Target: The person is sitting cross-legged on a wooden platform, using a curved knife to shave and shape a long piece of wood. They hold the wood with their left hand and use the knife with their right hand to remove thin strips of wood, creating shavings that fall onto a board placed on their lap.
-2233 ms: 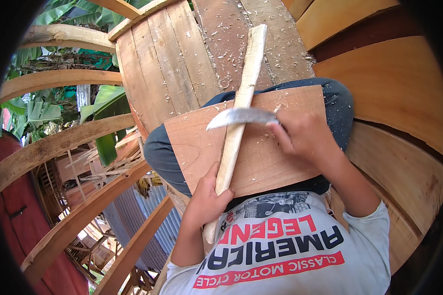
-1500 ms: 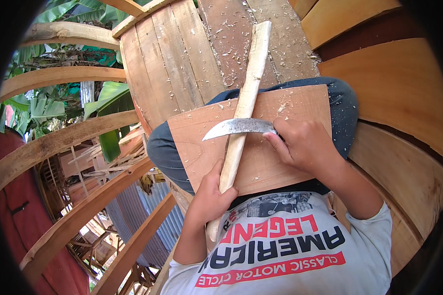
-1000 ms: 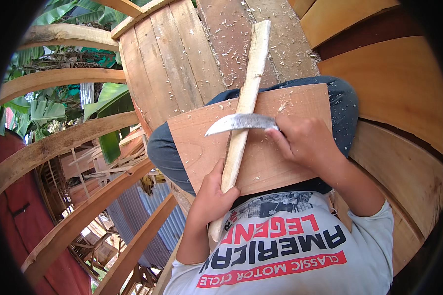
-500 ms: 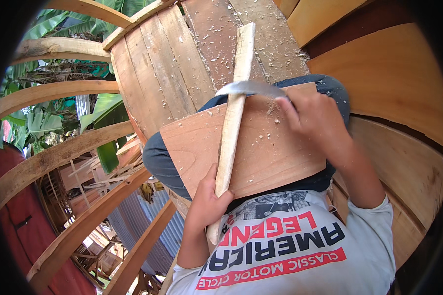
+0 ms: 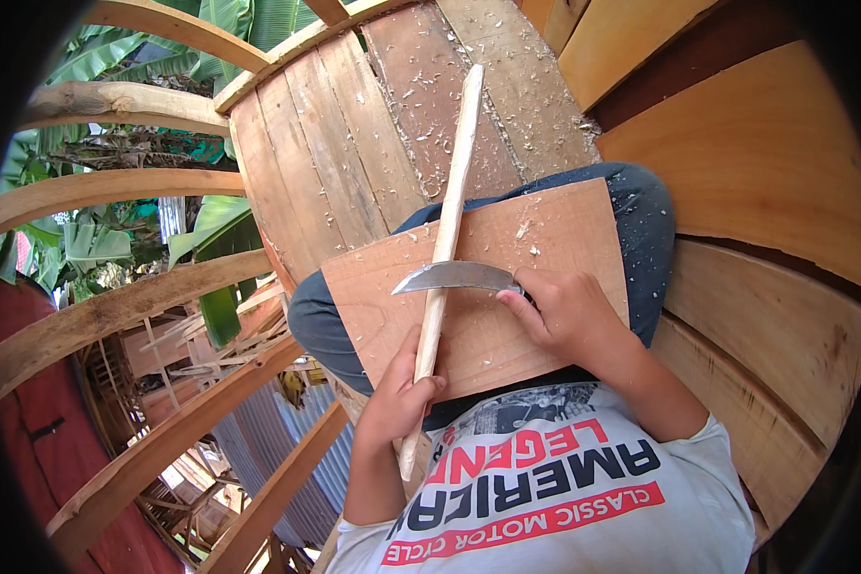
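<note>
A long pale wooden stick [image 5: 455, 196] slants across a flat wooden board [image 5: 564, 239] that lies over my lap. My left hand [image 5: 402, 394] is wrapped round the stick near its lower end, which sticks out below the fist to a blunt point. In my right hand [image 5: 569, 316] is a knife [image 5: 464, 276] with a curved metal blade; the fingers hide most of its handle. The blade lies crosswise over the stick above my left hand, its tip pointing left.
Wood shavings [image 5: 523, 230] are scattered over the board and the plank floor [image 5: 335, 143]. Curved wooden ribs [image 5: 124, 287] rise along the left, with banana leaves [image 5: 210, 225] beyond. Wide planks [image 5: 746, 143] form a wall at the right.
My right hand has drawn the knife down the stick toward my body, from beyond the board's far edge to its middle. The stick has turned about its length, showing a narrower side.
</note>
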`<state>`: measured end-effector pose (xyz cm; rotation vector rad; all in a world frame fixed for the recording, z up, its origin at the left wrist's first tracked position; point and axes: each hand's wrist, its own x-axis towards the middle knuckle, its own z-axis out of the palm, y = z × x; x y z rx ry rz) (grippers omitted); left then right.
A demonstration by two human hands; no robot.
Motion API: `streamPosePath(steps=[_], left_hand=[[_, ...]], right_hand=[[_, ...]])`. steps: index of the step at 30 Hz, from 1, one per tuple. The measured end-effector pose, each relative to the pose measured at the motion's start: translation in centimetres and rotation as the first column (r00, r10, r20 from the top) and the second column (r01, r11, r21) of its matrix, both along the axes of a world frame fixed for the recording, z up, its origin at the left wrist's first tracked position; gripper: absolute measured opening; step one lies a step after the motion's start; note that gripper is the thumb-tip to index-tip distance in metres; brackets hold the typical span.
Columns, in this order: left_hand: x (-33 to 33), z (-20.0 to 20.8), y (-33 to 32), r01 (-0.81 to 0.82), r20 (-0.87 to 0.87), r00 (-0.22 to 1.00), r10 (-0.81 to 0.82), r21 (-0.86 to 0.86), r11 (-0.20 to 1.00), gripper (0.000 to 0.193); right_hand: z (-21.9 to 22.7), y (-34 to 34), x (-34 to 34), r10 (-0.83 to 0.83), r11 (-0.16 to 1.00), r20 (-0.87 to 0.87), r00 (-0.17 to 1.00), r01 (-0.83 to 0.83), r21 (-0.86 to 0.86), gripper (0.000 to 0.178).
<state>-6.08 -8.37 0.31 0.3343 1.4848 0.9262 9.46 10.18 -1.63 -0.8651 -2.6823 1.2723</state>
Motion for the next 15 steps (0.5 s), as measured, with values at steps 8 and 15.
streamPosePath(steps=[8,15], left_hand=[[0.4,0.6,-0.9,0.025,0.136,0.99,-0.043,0.131,0.991,0.048],[1.9,1.6,-0.8,0.067,-0.35,0.937,-0.012,0.146,0.987,0.048]], right_hand=[[0.6,0.0,0.3,0.001,0.999,-0.139,0.99,0.005,0.043,0.036],[1.5,0.6,1.0,0.039,0.974,-0.219,0.975,0.013,0.228,0.045]])
